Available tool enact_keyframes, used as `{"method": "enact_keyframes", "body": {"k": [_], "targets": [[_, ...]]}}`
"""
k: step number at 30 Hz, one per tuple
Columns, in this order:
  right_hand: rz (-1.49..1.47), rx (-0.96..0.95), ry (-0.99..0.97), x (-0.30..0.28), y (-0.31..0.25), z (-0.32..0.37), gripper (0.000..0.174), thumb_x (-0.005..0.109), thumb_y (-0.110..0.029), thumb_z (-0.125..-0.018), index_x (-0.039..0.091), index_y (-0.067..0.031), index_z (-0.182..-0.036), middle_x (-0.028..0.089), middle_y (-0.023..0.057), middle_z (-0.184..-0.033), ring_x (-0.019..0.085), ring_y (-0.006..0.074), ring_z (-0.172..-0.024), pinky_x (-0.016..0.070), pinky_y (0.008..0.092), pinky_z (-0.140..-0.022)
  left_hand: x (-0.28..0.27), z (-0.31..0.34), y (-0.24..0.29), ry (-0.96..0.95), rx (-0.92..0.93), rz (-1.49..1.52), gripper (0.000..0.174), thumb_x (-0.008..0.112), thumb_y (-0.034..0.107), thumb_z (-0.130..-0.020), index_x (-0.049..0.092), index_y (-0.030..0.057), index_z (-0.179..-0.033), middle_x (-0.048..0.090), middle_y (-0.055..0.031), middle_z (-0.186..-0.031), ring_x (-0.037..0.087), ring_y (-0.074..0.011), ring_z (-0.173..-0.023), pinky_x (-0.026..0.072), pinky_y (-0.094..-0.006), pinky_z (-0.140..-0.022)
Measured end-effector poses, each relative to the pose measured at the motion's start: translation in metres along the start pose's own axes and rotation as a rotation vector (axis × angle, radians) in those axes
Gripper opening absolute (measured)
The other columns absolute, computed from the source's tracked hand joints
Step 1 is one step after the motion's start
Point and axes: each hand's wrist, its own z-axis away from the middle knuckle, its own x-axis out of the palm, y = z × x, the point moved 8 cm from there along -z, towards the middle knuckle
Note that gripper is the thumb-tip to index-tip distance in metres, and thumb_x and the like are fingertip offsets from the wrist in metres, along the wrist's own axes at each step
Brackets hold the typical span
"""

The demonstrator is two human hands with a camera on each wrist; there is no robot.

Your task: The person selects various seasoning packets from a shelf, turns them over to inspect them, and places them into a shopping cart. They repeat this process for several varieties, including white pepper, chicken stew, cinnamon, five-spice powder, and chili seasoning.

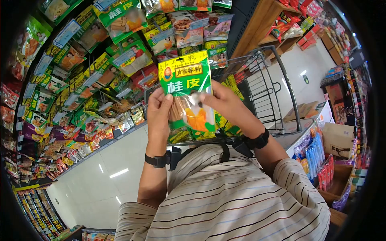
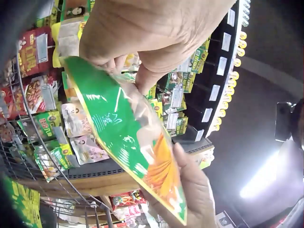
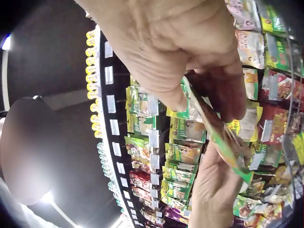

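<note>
A green and yellow spice packet of cinnamon bark [image 1: 189, 90] is held up in front of the chest, its printed front facing the head camera. At its left edge my left hand [image 1: 159, 110] grips it, thumb on the front and fingers behind. My right hand [image 1: 228, 103] pinches the right edge, its thumb lying across the front. The left wrist view shows the packet [image 2: 124, 137] slanted, with a clear window and an orange print. From the right wrist the packet [image 3: 216, 130] appears nearly edge-on between both hands.
Hanging spice packets [image 1: 84, 76] with price tags fill the shelf ahead and to the left. A wire shopping cart [image 1: 265, 100] stands right in front, with yellow-green packets [image 1: 231, 126] in it. Cardboard boxes [image 1: 337, 138] and a wooden shelf [image 1: 257, 24] are on the right.
</note>
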Motion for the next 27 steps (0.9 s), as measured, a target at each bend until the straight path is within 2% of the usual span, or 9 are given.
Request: {"method": "enact_keyframes", "body": {"k": [1, 5, 12, 16, 18, 20, 24, 25, 27], "targets": [[-0.095, -0.017, 0.03, -0.002, 0.004, -0.003, 0.03, 0.056, -0.016, -0.099, 0.058, -0.0032, -0.126, 0.065, 0.0009, -0.109, 0.057, 0.0059, -0.099, 0.0472, 0.0252, -0.087, -0.001, 0.001, 0.004, 0.011, 0.001, -0.002, 0.043, 0.063, 0.018, -0.097, 0.048, -0.0031, -0.131, 0.062, -0.0081, -0.113, 0.058, -0.0129, -0.104, 0.0456, -0.0287, -0.095], [-0.244, 0.052, 0.061, -0.007, 0.003, -0.003, 0.025, 0.054, -0.016, -0.099, 0.063, -0.004, -0.119, 0.065, -0.0028, -0.11, 0.057, 0.0051, -0.098, 0.046, 0.0244, -0.089, -0.001, 0.004, 0.014, 0.009, -0.032, 0.054, 0.038, 0.061, 0.018, -0.098, 0.051, -0.002, -0.129, 0.062, -0.0075, -0.114, 0.058, -0.0127, -0.104, 0.0455, -0.0292, -0.095], [-0.276, 0.077, 0.061, -0.006, 0.011, -0.011, 0.024, 0.056, -0.017, -0.099, 0.063, -0.0046, -0.118, 0.066, -0.003, -0.106, 0.057, 0.0041, -0.097, 0.0464, 0.0237, -0.087, -0.003, 0.002, 0.009, -0.042, -0.13, 0.174, 0.032, 0.063, 0.018, -0.097, 0.059, 0.0031, -0.124, 0.063, -0.0039, -0.119, 0.058, -0.0117, -0.107, 0.0457, -0.0294, -0.095], [-0.284, 0.073, 0.016, 0.0, 0.009, -0.013, 0.025, 0.056, -0.017, -0.1, 0.061, -0.0032, -0.12, 0.064, -0.0029, -0.109, 0.056, 0.004, -0.097, 0.0467, 0.0234, -0.086, -0.009, -0.002, 0.011, -0.069, -0.135, 0.138, 0.033, 0.063, 0.016, -0.096, 0.059, 0.0031, -0.125, 0.063, -0.0027, -0.12, 0.058, -0.0116, -0.106, 0.0455, -0.0291, -0.094], [-0.218, 0.021, 0.027, 0.0, 0.002, -0.021, 0.027, 0.056, -0.018, -0.099, 0.06, -0.0028, -0.121, 0.063, -0.0023, -0.112, 0.056, 0.0042, -0.097, 0.0467, 0.0235, -0.087, -0.013, -0.007, 0.02, -0.046, -0.067, -0.002, 0.031, 0.063, 0.014, -0.095, 0.06, 0.0035, -0.124, 0.064, -0.0005, -0.115, 0.056, -0.0099, -0.105, 0.0439, -0.0293, -0.094], [-0.167, 0.034, -0.018, -0.004, 0.004, -0.031, 0.03, 0.058, -0.019, -0.099, 0.058, -0.0021, -0.123, 0.063, 0.0011, -0.114, 0.059, 0.0075, -0.098, 0.0478, 0.0252, -0.087, -0.022, -0.011, 0.022, -0.049, -0.075, -0.079, 0.036, 0.062, 0.014, -0.095, 0.056, 0.0006, -0.128, 0.063, -0.0049, -0.123, 0.06, -0.014, -0.107, 0.0443, -0.0305, -0.097], [-0.208, 0.04, -0.009, -0.019, -0.02, -0.054, 0.034, 0.058, -0.022, -0.098, 0.056, -0.0008, -0.124, 0.063, 0.0095, -0.117, 0.063, 0.0163, -0.103, 0.0507, 0.0302, -0.088, -0.034, -0.022, 0.052, -0.015, 0.069, 0.012, 0.035, 0.063, 0.014, -0.095, 0.058, 0.0022, -0.128, 0.064, -0.0031, -0.121, 0.058, -0.012, -0.107, 0.0432, -0.0303, -0.097], [-0.194, -0.022, -0.004, -0.022, -0.036, -0.061, 0.036, 0.056, -0.025, -0.099, 0.054, 0.0004, -0.124, 0.063, 0.0148, -0.118, 0.064, 0.0222, -0.105, 0.0526, 0.0334, -0.088, -0.038, -0.024, 0.061, 0.008, 0.093, -0.006, 0.035, 0.063, 0.014, -0.095, 0.058, 0.0024, -0.128, 0.064, -0.0028, -0.121, 0.057, -0.0118, -0.108, 0.0424, -0.0302, -0.097], [-0.163, -0.096, -0.028, -0.023, -0.063, -0.079, 0.036, 0.055, -0.027, -0.1, 0.054, -0.0004, -0.125, 0.062, 0.0154, -0.12, 0.064, 0.0234, -0.107, 0.0526, 0.0351, -0.09, -0.05, -0.029, 0.075, 0.05, 0.14, -0.062, 0.035, 0.062, 0.016, -0.096, 0.058, 0.0026, -0.128, 0.063, -0.0027, -0.122, 0.057, -0.0112, -0.11, 0.0413, -0.0304, -0.098]]}}
